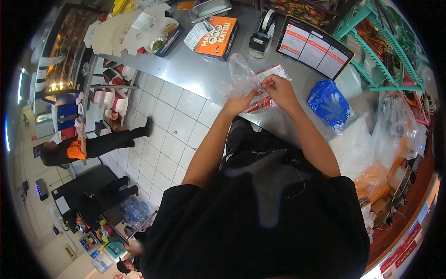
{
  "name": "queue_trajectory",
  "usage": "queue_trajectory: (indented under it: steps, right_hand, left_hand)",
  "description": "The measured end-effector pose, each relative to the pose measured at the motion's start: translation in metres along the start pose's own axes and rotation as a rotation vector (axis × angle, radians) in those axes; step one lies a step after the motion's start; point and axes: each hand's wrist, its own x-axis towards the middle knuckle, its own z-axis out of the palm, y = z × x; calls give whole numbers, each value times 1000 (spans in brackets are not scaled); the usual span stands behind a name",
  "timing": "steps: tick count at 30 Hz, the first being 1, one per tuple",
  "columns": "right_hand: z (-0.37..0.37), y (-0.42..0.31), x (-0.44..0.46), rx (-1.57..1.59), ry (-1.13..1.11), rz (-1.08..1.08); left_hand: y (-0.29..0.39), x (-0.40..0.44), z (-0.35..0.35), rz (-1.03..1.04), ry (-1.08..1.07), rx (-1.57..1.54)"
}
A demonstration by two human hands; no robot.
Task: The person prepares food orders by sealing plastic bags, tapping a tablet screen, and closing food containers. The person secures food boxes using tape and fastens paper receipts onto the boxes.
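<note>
Both of my hands are at the counter's front edge, close together over a red and white packet (269,73). My left hand (242,102) pinches the edge of a clear plastic bag (242,69). Beside it, my right hand (277,89) has its fingers closed on the same bag, near its gathered part. The bag's loose end spreads up and to the left. The packet lies under the bag and partly behind my hands. An orange box (217,38) with a paper slip stands beyond them, next to a tape dispenser (263,33).
A tablet (315,46), a blue glove packet (331,106) and a green rack (381,51) are on the right. Plastic bags (392,125) hang there. Open boxes (139,29) stand at the back left. Several people are left, one (76,148) standing.
</note>
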Motion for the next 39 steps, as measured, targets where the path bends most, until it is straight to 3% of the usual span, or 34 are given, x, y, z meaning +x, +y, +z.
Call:
queue_trajectory:
  steps: [3,6,7,10,13,16,19,22,25,28,30,32,37,39]
  right_hand:
    - [-7,-24,-4,-14,-32,167]
    - [-13,-32,-5,-13,-95,159]
    - [-12,-25,-7,-21,-33,29]
    - [-7,-7,-10,44,22,-84]
    - [-1,0,-11,-176,121,-204]
    - [1,-17,-15,-264,177,-124]
    - [1,-18,-13,-319,177,-38]
    - [3,-9,-11,-351,176,-38]
    - [-1,-7,-10,-218,125,23]
    - [-3,-4,-6,-122,75,137]
    - [-4,-5,-3,-131,60,169]
    - [-6,-10,-4,-163,43,197]
    - [-11,-17,-4,-186,-13,234]
    - [-11,-17,-7,-91,-19,258]
  left_hand:
    - [11,-2,-7,-83,-53,12]
    - [8,1,-9,-29,-95,33]
    - [8,1,-10,-5,-108,1]
    - [20,2,-13,-91,-153,50]
    - [47,-4,-11,-205,-126,88]
    - [35,-3,-10,-115,-134,147]
    - [4,4,-2,445,-2,601]
    - [3,-6,5,366,67,607]
    - [0,-7,5,241,10,398]
    - [-6,-5,3,52,-10,203]
    - [10,-8,-2,-102,-67,240]
    - [18,-10,-5,-119,-88,290]
    - [19,-10,-3,91,-16,276]
    - [34,-14,-4,5,-36,193]
